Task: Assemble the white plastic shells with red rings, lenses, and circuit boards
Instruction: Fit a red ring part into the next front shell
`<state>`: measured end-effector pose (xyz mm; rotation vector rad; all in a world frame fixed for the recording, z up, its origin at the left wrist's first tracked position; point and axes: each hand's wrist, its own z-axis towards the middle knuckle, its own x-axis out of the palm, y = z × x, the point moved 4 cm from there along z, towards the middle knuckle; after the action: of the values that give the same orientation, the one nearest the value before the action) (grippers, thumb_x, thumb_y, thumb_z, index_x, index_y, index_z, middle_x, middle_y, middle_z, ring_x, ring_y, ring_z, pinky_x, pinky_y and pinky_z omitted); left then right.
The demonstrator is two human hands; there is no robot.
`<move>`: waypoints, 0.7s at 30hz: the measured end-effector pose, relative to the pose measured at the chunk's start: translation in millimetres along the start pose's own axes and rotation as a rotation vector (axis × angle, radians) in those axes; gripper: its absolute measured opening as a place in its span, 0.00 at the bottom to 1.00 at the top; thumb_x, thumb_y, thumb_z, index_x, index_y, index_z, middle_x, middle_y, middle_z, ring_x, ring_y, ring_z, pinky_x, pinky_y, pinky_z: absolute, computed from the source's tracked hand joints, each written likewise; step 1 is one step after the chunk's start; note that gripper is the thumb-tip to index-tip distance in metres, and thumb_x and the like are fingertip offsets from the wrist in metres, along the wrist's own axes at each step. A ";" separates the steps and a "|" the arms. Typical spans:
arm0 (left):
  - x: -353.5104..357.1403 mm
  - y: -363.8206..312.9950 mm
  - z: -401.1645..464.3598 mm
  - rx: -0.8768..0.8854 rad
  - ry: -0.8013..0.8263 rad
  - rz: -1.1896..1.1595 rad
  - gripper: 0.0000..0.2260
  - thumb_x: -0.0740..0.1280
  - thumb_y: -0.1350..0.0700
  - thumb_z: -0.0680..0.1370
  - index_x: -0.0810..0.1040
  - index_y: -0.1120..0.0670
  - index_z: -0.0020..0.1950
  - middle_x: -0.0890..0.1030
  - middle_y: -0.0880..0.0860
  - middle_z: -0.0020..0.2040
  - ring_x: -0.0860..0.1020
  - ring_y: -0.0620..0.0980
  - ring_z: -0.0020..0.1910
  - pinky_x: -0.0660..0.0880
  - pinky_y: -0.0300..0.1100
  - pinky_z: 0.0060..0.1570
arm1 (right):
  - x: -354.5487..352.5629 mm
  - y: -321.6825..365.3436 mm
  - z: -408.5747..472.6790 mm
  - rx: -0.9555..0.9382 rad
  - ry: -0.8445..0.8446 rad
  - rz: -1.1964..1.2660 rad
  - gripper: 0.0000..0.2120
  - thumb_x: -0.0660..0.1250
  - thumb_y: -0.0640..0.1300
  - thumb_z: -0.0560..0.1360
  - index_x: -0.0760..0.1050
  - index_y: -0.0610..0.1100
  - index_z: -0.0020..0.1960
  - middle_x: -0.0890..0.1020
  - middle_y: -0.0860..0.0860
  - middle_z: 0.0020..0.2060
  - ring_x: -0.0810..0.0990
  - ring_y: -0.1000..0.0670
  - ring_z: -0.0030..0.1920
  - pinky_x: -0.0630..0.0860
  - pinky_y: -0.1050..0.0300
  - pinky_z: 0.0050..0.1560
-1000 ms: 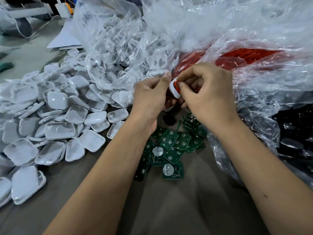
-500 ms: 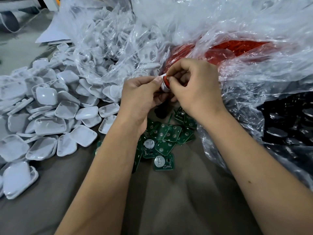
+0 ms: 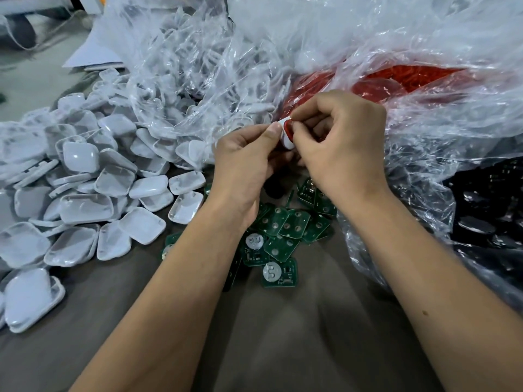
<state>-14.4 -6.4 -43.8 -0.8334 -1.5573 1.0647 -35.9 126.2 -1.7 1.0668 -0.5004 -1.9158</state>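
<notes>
Above the worktop, in front of the bags: we hold one white shell up between both hands, over the loose circuit boards.
Step in hand: we judge that we are seating a red ring into the shell; lens and board do not appear to be fitted yet, though the inside of the shell is mostly hidden.
Left hand: our grip is clamped on the shell, thumb against its upper edge, fingers curled behind it.
Right hand: our grip is closed, thumb and forefinger pinching and pressing on the red ring at the shell's top.
Next move: it likely calls for even pressure round the ring until it sits flush, then a reach for a lens; we cannot tell where the lenses lie, perhaps among the dark parts in the bag at right.
Shell's look: small, white, glossy, rounded at the corners, seen nearly edge-on; only a sliver shows between our fingers.
Ring's look: bright red, thin, only an arc visible.
Supplies: a heap of white shells lies to the left, spilling from a clear bag; red rings fill another bag just behind our hands.
</notes>
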 end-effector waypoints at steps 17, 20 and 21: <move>-1.2 2.1 -0.7 0.058 0.012 0.077 0.07 0.68 0.63 0.82 0.85 0.64 0.49 0.84 0.65 0.44 0.82 0.55 0.42 0.82 0.44 0.44 | 2.0 6.1 -4.2 -0.037 -0.034 -0.120 0.04 0.73 0.38 0.76 0.87 0.42 0.48 0.86 0.49 0.40 0.84 0.51 0.38 0.83 0.52 0.45; -9.3 -5.9 4.2 0.037 -0.011 0.117 0.09 0.67 0.64 0.82 0.84 0.63 0.45 0.82 0.57 0.37 0.80 0.50 0.35 0.81 0.42 0.38 | 5.9 11.3 -4.0 -0.115 0.090 -0.156 0.06 0.73 0.39 0.78 0.87 0.43 0.53 0.85 0.50 0.44 0.81 0.53 0.43 0.78 0.65 0.48; -12.8 -9.2 6.2 0.023 -0.004 0.139 0.10 0.66 0.64 0.83 0.84 0.63 0.44 0.82 0.57 0.36 0.79 0.49 0.34 0.81 0.40 0.37 | 7.1 12.2 -4.0 -0.137 0.147 -0.167 0.07 0.73 0.40 0.78 0.87 0.43 0.55 0.84 0.50 0.45 0.80 0.54 0.44 0.74 0.70 0.47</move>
<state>-17.4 -22.7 -40.4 -0.9355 -1.5049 1.1827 -28.4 113.8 0.9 1.1797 -0.1997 -1.9661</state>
